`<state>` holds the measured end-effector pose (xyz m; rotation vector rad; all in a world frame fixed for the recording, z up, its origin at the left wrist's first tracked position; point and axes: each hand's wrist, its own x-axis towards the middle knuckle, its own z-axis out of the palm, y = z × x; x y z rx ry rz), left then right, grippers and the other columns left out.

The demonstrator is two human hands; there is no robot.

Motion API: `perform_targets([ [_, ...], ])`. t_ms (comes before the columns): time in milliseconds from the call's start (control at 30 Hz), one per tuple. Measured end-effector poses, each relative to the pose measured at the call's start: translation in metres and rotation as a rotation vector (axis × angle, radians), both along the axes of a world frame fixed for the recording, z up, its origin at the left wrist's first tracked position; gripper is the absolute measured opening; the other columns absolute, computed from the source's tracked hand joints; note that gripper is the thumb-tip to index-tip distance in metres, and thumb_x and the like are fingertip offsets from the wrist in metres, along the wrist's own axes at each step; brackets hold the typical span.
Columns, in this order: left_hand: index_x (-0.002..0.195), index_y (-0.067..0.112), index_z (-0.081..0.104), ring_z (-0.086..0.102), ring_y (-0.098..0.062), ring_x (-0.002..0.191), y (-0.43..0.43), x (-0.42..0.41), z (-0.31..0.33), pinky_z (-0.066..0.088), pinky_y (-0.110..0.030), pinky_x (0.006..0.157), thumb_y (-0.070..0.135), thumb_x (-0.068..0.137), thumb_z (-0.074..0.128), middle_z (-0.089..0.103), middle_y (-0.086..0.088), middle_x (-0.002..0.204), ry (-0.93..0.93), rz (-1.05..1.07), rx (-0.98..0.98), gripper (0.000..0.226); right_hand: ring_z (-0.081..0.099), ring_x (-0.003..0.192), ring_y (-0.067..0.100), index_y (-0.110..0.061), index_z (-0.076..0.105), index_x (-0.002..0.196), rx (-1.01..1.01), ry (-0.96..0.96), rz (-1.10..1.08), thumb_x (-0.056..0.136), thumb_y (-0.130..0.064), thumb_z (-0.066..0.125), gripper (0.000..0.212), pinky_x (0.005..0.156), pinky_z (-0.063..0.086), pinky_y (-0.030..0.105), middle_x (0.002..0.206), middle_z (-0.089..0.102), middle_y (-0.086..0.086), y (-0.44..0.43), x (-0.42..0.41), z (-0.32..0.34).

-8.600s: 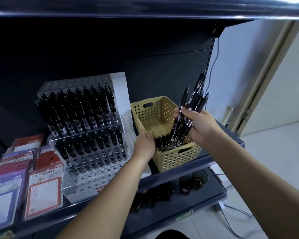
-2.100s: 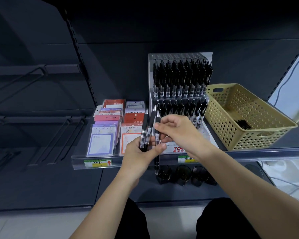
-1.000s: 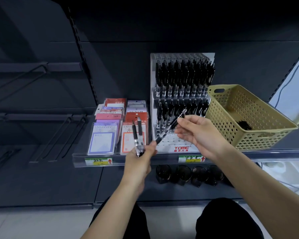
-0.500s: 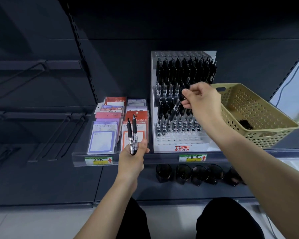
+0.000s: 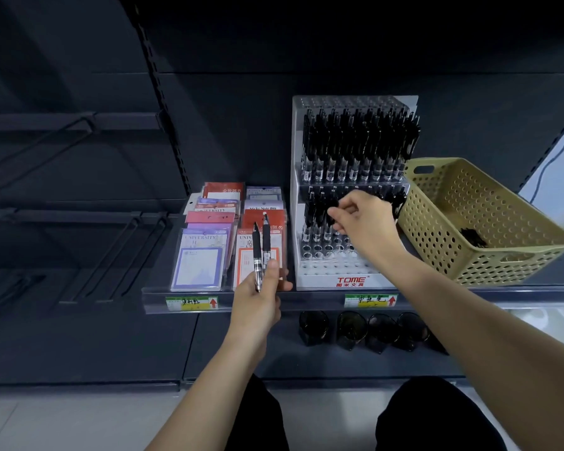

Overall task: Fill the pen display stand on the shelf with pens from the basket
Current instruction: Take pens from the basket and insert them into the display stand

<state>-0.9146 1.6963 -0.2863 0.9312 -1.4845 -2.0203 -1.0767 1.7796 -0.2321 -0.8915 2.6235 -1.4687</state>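
Note:
The white tiered pen display stand (image 5: 326,281) stands on the shelf, its top tier full of black pens and its middle tier partly filled. The front holes are bare. My right hand (image 5: 367,219) is at the middle tier, fingertips pinched on the top of a black pen (image 5: 330,213) that stands in a hole. My left hand (image 5: 261,288) hovers in front of the shelf edge and grips two black pens (image 5: 261,247), tips up. The tan perforated basket (image 5: 443,255) sits right of the stand with a few pens (image 5: 472,237) left in its bottom.
Packs of notepads and sticky notes (image 5: 202,255) lie left of the stand. The shelf edge (image 5: 306,301) carries yellow-green price tags. Dark pen cups (image 5: 349,330) sit on the lower shelf. Bare metal hooks (image 5: 111,249) hang at the left.
My right hand has come down from the upper tier to the middle tier with its pen, now standing in a hole. My left hand has stayed put with two pens.

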Motion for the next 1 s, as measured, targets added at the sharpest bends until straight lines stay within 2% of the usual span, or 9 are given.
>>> perform_targets([
  [133, 0.091, 0.018, 0.067, 0.035, -0.006, 0.045, 0.003, -0.002, 0.0, 0.027, -0.017, 0.044, 0.044, 0.094, 0.044, 0.064, 0.004, 0.069, 0.014, -0.015, 0.028, 0.036, 0.067, 0.07, 0.014, -0.009, 0.058, 0.088, 0.0, -0.032, -0.011, 0.09, -0.017, 0.062, 0.01, 0.073, 0.058, 0.041, 0.075, 0.063, 0.002, 0.001, -0.001, -0.005],
  [300, 0.095, 0.016, 0.067, 0.044, -0.003, 0.049, 0.011, -0.005, 0.002, 0.039, -0.015, 0.051, 0.026, 0.097, 0.047, 0.062, 0.003, 0.07, 0.064, -0.066, 0.066, 0.023, 0.067, 0.077, 0.019, -0.01, 0.061, 0.094, 0.015, -0.037, -0.021, 0.089, -0.02, 0.064, 0.012, 0.076, 0.057, 0.035, 0.078, 0.063, 0.0, 0.004, -0.001, -0.002],
  [433, 0.099, 0.012, 0.065, 0.048, -0.005, 0.054, 0.015, -0.005, 0.004, 0.046, -0.016, 0.056, 0.023, 0.094, 0.052, 0.061, 0.002, 0.069, 0.107, -0.094, 0.061, 0.018, 0.064, 0.078, 0.015, -0.015, 0.062, 0.104, -0.016, -0.04, -0.06, 0.089, -0.026, 0.063, 0.018, 0.072, 0.053, 0.028, 0.084, 0.063, -0.004, 0.016, 0.01, -0.002],
  [567, 0.093, 0.013, 0.063, 0.052, -0.007, 0.057, 0.019, -0.008, 0.004, 0.049, -0.017, 0.057, 0.021, 0.091, 0.057, 0.061, 0.0, 0.071, 0.113, -0.107, 0.036, 0.01, 0.066, 0.071, 0.011, -0.022, 0.064, 0.087, -0.052, -0.187, 0.084, 0.089, -0.027, 0.062, 0.005, 0.068, 0.058, 0.027, 0.084, 0.066, -0.002, 0.027, 0.032, -0.003],
  [700, 0.088, 0.016, 0.065, 0.052, -0.004, 0.055, 0.024, -0.01, 0.002, 0.046, -0.015, 0.053, 0.016, 0.088, 0.061, 0.059, 0.002, 0.069, 0.102, -0.119, -0.02, 0.004, 0.066, 0.071, 0.01, -0.016, 0.064, 0.1, -0.068, -0.402, 0.232, 0.087, -0.03, 0.064, 0.019, 0.062, 0.055, 0.019, 0.094, 0.066, 0.002, 0.029, 0.045, -0.009],
  [767, 0.086, 0.018, 0.067, 0.053, -0.003, 0.057, 0.026, -0.01, 0.0, 0.047, -0.015, 0.055, 0.015, 0.087, 0.063, 0.06, 0.006, 0.066, 0.105, -0.131, -0.029, 0.006, 0.064, 0.069, 0.008, -0.011, 0.063, 0.1, -0.066, -0.505, 0.264, 0.087, -0.026, 0.066, 0.02, 0.062, 0.054, 0.019, 0.089, 0.064, 0.0, 0.028, 0.049, -0.013],
  [867, 0.083, 0.012, 0.066, 0.06, -0.008, 0.065, 0.027, -0.01, -0.001, 0.054, -0.02, 0.062, 0.016, 0.087, 0.061, 0.065, -0.001, 0.076, 0.109, -0.156, -0.015, 0.008, 0.061, 0.072, 0.008, -0.013, 0.062, 0.082, -0.05, -0.537, 0.297, 0.09, -0.021, 0.062, 0.012, 0.071, 0.056, 0.024, 0.078, 0.061, -0.002, 0.028, 0.052, -0.017],
  [933, 0.075, 0.008, 0.06, 0.061, -0.014, 0.071, 0.025, -0.011, -0.003, 0.057, -0.028, 0.068, 0.025, 0.09, 0.058, 0.063, -0.006, 0.079, 0.075, -0.125, -0.049, 0.023, 0.062, 0.078, 0.009, -0.014, 0.056, 0.08, -0.028, -0.494, 0.298, 0.094, -0.022, 0.056, 0.015, 0.079, 0.055, 0.026, 0.082, 0.064, 0.002, 0.029, 0.05, -0.016],
  [1000, 0.075, 0.008, 0.063, 0.056, -0.015, 0.067, 0.02, -0.012, -0.005, 0.052, -0.032, 0.067, 0.035, 0.09, 0.055, 0.06, 0.002, 0.068, 0.016, -0.057, -0.139, 0.032, 0.064, 0.085, 0.017, -0.018, 0.051, 0.087, 0.013, -0.442, 0.298, 0.097, -0.027, 0.048, 0.013, 0.082, 0.056, 0.032, 0.094, 0.066, 0.009, 0.032, 0.049, -0.013],
])
